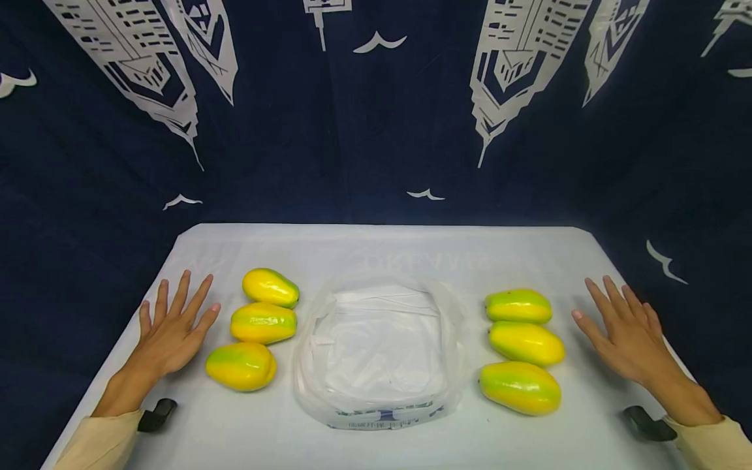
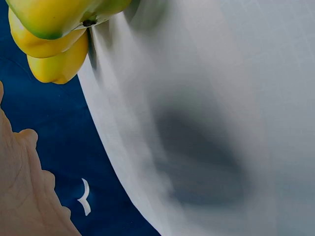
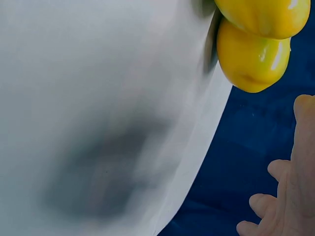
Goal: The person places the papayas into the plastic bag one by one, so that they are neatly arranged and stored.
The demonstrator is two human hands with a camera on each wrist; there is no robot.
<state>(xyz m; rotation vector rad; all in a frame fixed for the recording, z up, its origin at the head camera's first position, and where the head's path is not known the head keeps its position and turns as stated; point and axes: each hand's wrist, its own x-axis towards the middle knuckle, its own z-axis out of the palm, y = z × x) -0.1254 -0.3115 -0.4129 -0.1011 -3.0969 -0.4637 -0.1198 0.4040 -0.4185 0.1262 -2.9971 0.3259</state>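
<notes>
My left hand is at the table's left side with its fingers straight and spread, holding nothing. Just right of it, three yellow-green papaya-like fruits lie in a column. On the other side my right hand is likewise spread and holds nothing. Beside its thumb another column has three such fruits. Between the two columns a translucent white plastic bag lies with its mouth spread wide. Each wrist view shows part of a hand, the left and the right, apart from the nearby fruits.
A white-covered table bears everything and has cut-off far corners. Behind it hangs a dark blue cloth with white building and bird prints. Black wrist devices sit below both hands, by the beige sleeves.
</notes>
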